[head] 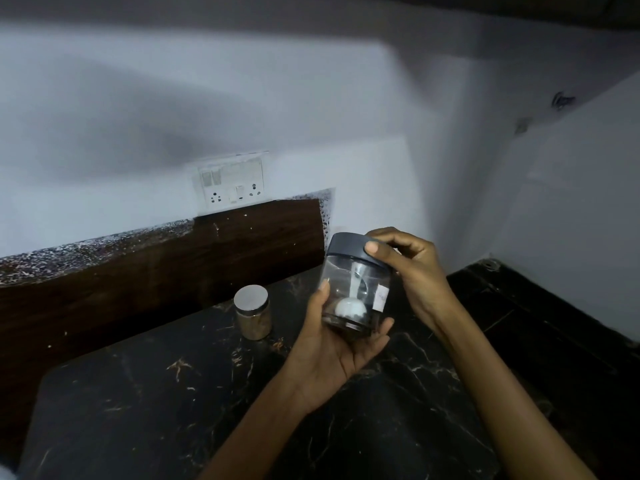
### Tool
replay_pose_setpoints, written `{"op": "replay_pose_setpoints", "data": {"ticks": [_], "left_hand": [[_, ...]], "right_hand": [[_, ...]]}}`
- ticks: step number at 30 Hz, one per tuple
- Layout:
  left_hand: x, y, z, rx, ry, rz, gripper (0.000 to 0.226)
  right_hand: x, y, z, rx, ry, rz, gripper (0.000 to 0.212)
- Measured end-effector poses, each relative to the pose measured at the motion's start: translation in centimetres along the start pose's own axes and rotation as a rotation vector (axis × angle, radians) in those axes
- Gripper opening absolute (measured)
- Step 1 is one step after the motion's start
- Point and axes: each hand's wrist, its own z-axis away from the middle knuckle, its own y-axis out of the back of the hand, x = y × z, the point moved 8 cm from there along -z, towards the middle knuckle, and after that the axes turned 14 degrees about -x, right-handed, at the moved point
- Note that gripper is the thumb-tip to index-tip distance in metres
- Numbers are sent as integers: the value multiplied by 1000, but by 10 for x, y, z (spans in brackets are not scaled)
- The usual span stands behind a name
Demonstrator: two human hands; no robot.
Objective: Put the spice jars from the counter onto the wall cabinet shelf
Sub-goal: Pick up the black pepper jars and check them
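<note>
A clear jar with a dark grey lid [353, 289] is held above the black marble counter [173, 410], with a white spoon and a white label visible in it. My left hand [332, 351] cups its base from below, thumb up the left side. My right hand [412, 268] grips the lid from the right, thumb on the lid's rim. A smaller jar with a silver lid [252, 311] stands upright on the counter to the left of both hands, untouched. The wall cabinet shelf is out of view.
A dark wooden backsplash [156, 271] runs behind the counter below a white wall. A switch and socket plate [231, 183] sits on the wall above it. The counter turns a corner at the right [540, 323].
</note>
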Motion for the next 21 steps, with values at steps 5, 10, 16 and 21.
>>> {"op": "replay_pose_setpoints", "data": {"ticks": [5,10,16,21], "left_hand": [[0,1,0,20,57,-3,81],[6,12,-1,114,62,-81,85],[4,12,-3,193,83,-87,73],[7,3,-6,180,58,-47,72]], "right_hand": [[7,-6,-2,-111,-76,-201,20],[1,-6,-2,-67,-89,-28,14],[-3,-12,-2,24,-99,41,14],[-13,-17,-7,24,-98,64,14]]}}
